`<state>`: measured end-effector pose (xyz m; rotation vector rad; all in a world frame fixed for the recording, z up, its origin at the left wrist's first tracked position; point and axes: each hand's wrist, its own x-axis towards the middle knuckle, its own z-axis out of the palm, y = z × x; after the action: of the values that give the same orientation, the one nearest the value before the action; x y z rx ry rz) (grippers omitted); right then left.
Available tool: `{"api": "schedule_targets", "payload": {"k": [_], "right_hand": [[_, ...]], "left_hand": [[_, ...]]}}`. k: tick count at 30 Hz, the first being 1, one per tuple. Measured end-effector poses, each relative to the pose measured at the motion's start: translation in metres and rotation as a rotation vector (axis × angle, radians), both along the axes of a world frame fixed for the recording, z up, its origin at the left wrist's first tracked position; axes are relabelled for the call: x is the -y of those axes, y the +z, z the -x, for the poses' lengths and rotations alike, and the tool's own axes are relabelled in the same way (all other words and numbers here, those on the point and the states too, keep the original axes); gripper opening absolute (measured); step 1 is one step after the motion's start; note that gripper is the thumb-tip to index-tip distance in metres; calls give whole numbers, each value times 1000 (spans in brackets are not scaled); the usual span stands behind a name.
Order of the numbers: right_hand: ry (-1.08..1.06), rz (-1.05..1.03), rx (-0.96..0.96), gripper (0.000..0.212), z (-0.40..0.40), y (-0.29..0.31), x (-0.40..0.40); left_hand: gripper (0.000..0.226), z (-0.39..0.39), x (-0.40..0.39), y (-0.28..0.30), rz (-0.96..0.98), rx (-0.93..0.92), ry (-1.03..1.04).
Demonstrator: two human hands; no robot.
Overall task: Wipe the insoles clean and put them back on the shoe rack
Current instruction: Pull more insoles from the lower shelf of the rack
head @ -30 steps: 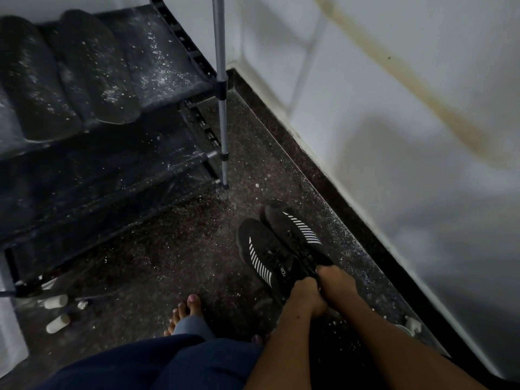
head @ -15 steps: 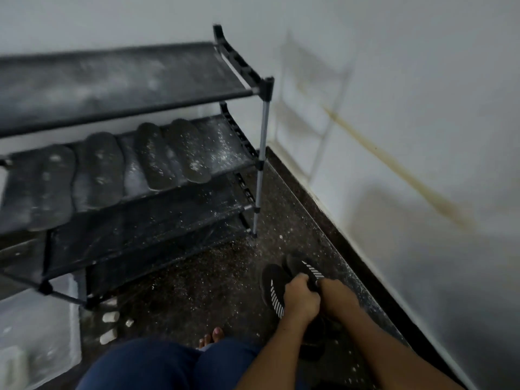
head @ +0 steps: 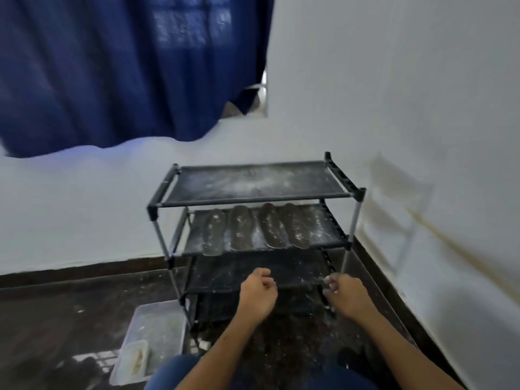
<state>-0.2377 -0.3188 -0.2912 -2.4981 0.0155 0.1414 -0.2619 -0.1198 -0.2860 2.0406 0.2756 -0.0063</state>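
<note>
Several dark insoles (head: 254,230), speckled with white dust, lie side by side on the second shelf of the black shoe rack (head: 253,197). My left hand (head: 257,296) hovers in front of the rack's lower shelf with its fingers curled in, holding nothing. My right hand (head: 344,296) hovers near the rack's right front leg. Its fingers are also curled and hold nothing, and there is white dust on the fingertips. Neither hand touches an insole.
A clear plastic tub (head: 157,327) with a smaller container (head: 133,358) stands on the floor left of the rack. Dark shoes (head: 354,358) sit low on the right by the wall. A blue curtain (head: 126,71) hangs behind. White dust is scattered over the dark floor.
Both hands let go of the black shoes and rose in front of the rack. The view swung up, so the whole rack and the curtain now show.
</note>
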Motion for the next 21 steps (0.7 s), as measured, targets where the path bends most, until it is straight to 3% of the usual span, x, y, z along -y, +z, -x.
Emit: {"api": "schedule_targets", "payload": {"k": [5, 11, 15, 21], "right_hand": [[68, -199, 6, 19, -11, 19, -52], [7, -472, -155, 5, -57, 11, -114], [-71, -589, -205, 6, -104, -4, -146], [-149, -601, -223, 24, -172, -26, -173]], "left_hand": [[6, 0, -82, 11, -1, -21, 163], [18, -28, -149, 7, 56, -45, 318], [30, -68, -183, -10, 61, -92, 362], [9, -130, -210, -29, -46, -57, 357]]}}
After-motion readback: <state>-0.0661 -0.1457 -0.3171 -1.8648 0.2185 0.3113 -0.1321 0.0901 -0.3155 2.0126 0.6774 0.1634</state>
